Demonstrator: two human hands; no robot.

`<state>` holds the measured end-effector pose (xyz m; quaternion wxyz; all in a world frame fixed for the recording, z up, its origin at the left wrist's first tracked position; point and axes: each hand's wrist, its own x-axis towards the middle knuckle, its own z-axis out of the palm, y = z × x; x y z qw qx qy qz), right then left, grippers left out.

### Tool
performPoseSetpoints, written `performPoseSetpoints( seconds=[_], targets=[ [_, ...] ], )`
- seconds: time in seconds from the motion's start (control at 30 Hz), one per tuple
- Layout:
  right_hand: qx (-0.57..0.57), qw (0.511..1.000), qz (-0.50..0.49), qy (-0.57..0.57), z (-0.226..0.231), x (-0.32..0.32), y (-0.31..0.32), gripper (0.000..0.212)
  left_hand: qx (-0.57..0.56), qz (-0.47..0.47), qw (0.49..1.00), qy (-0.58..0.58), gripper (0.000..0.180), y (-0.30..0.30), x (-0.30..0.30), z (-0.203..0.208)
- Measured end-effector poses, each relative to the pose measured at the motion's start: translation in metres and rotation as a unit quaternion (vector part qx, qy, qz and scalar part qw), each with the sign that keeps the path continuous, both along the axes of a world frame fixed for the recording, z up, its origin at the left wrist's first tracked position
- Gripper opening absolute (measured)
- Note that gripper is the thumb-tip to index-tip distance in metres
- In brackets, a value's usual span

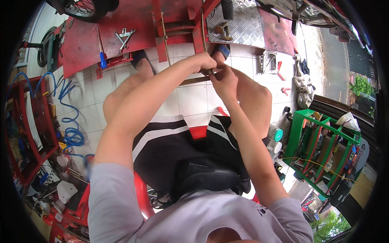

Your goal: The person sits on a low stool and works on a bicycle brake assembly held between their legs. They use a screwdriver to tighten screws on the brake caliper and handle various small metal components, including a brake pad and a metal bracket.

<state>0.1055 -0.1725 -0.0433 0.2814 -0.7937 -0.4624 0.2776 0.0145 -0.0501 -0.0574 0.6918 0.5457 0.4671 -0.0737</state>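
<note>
My left hand (205,61) is closed, its fingertips pinching beside those of my right hand (224,84). Between them, in front of the red stand, is a small part of a long narrow brown strip (196,81) that resembles a drive chain. Two thin lengths of it run along the stand's uprights, and another crosses above the white tiles between my knees. My right hand is closed too, thumb and fingers drawn together at the same spot. The fingers hide the exact piece being gripped. Ahead stands the red metal stand (178,33).
On the red platform (83,50) lie several wrenches (125,40) and a blue-handled screwdriver (103,60). A checkered metal plate (245,28) is at the right. Blue coiled hose (73,135) lies left. A green rack (320,148) stands right. My feet flank the stand.
</note>
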Motion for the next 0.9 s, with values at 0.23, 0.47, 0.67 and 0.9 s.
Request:
performPoseSetpoints(
  seconds=[0.23, 0.47, 0.67, 0.9],
  targets=[
    [0.032, 0.9, -0.286, 0.327, -0.029, -0.029, -0.013, 0.021, -0.023, 0.028, 0.999, -0.007, 0.02, -0.002, 0.007, -0.005],
    [-0.018, 0.94, -0.147, 0.307, -0.015, -0.004, -0.014, 0.021, 0.002, 0.009, 1.0, -0.015, 0.028, -0.001, 0.007, -0.007],
    [-0.028, 0.915, -0.183, 0.359, -0.024, -0.006, -0.014, 0.021, 0.033, -0.034, 0.999, 0.007, 0.032, 0.0, 0.003, -0.002],
    [-0.022, 0.957, -0.19, 0.219, -0.036, -0.023, -0.015, 0.026, 0.493, -0.076, 0.856, 0.137, 0.027, 0.013, 0.009, 0.028]
  ],
)
